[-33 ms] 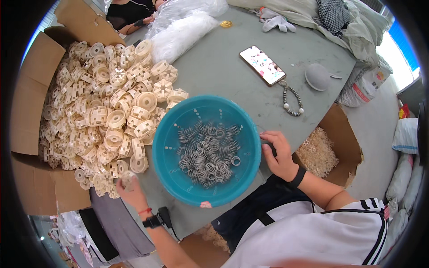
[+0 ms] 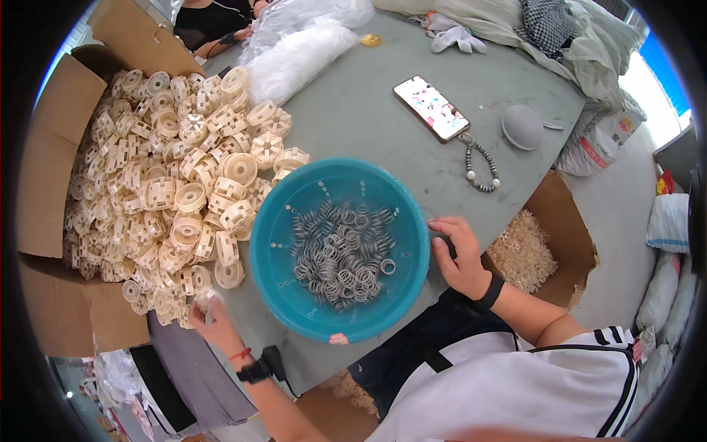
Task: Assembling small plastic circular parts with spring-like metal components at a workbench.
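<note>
At the lower edge of a heap of cream plastic wheel-shaped parts (image 2: 190,197), my left hand (image 2: 213,324) has a small pale plastic part (image 2: 208,297) at its fingertips. Motion blurs that part's details. A teal plastic basin (image 2: 339,171) stands on the table in front of me, with many grey metal coil rings (image 2: 342,254) in it. My right hand (image 2: 462,258) is beside the basin's right rim, its thumb and fingers curled together. Whatever is between those fingers is too small to make out.
An open cardboard box (image 2: 55,158) holds the heap at the left. A phone (image 2: 431,108) with a beaded strap, a grey rounded object (image 2: 523,127) and a glove (image 2: 458,40) lie farther back. Another box (image 2: 571,228) of small pale pieces stands right. Someone's arm shows behind clear plastic bags (image 2: 302,62).
My left hand has shifted slightly down and left, and its thumb and forefinger show farther apart around the pale part. My right hand looks unmoved.
</note>
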Motion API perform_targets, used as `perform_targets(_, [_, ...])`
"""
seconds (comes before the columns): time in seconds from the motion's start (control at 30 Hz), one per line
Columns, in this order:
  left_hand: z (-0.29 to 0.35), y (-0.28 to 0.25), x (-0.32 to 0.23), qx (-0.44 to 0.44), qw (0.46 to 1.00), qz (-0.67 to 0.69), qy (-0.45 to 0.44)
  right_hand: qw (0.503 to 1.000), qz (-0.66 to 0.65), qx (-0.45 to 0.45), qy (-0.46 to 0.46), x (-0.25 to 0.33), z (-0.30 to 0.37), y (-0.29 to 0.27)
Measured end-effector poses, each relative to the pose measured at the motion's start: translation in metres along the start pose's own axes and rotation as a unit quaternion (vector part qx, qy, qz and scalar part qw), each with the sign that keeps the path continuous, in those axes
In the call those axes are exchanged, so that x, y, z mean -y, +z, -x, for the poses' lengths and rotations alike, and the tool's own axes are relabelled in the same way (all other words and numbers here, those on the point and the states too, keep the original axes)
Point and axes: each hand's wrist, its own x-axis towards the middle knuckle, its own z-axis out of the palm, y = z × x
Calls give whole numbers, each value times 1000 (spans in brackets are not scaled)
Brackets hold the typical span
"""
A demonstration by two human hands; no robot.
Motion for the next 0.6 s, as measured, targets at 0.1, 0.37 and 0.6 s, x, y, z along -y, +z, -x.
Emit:
perform_targets(0.1, [18,-21,-21,-55,946,289,-133,1000,-3,-16,4,0,2,0])
perform_targets(0.37, [95,-16,-141,294,656,633,-288,977,-159,66,-129,86,-34,11])
perform_targets(0.6, [122,19,-176,327,705,559,-289,969,-143,122,-159,100,-47,46])
